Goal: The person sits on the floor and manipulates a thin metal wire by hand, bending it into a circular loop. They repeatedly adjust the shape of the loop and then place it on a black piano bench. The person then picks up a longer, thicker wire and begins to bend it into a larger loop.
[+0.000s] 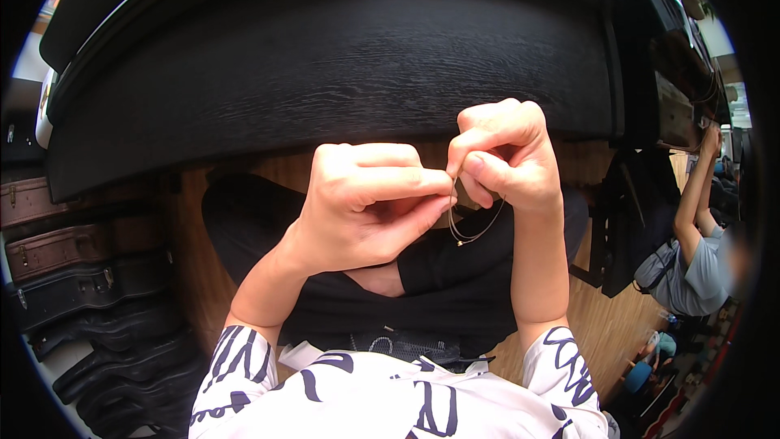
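Between my two hands hangs a thin coiled wire string, like a guitar string, with a small brass-coloured end piece at the bottom of its loop. My left hand is closed, its thumb and index finger pinching the wire near the top of the loop. Right beside those fingertips, my right hand is curled, its thumb and index finger pressed together on the wire. The loops dangle below both hands, in front of my lap. Exactly where the wire runs inside my right fingers is hidden.
Ahead stands a black wood-grained surface with a raised edge. Several dark instrument cases are stacked at the left. My dark-trousered legs are folded below, over a wooden floor. Another person reaches up at the far right.
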A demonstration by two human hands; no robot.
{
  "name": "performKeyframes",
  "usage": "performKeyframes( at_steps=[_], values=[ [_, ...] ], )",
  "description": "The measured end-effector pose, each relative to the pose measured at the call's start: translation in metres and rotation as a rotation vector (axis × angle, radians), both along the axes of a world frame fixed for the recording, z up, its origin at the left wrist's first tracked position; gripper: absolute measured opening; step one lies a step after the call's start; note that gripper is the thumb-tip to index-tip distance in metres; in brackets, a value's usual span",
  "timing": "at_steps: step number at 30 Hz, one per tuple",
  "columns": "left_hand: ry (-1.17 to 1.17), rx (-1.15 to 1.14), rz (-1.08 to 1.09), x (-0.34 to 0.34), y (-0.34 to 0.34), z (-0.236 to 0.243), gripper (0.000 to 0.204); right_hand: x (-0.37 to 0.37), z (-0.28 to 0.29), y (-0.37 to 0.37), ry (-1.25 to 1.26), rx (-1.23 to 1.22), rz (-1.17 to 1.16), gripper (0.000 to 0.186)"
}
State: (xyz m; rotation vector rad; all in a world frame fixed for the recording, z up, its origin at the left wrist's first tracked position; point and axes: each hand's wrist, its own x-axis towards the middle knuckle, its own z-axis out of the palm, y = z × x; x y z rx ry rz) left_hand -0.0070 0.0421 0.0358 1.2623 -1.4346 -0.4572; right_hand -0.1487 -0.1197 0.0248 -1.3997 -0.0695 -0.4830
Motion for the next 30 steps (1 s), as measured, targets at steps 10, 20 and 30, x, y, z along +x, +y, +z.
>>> performKeyframes(
  at_steps=[10,20,30],
  values=[
    [0.370,0.076,-0.137,0.003,-0.006,-0.014,0.009,-0.001,0.001,-0.010,0.016,-0.298,-0.268,0.009],
    [0.591,0.301,-0.134,-0.009,-0.008,-0.009,0.008,-0.006,0.004,-0.013,0.071,-0.322,-0.485,0.013],
    [0.383,0.324,0.057,0.010,-0.044,0.056,0.006,-0.016,0.023,-0.049,-0.009,0.043,-0.405,0.033]
  ],
)
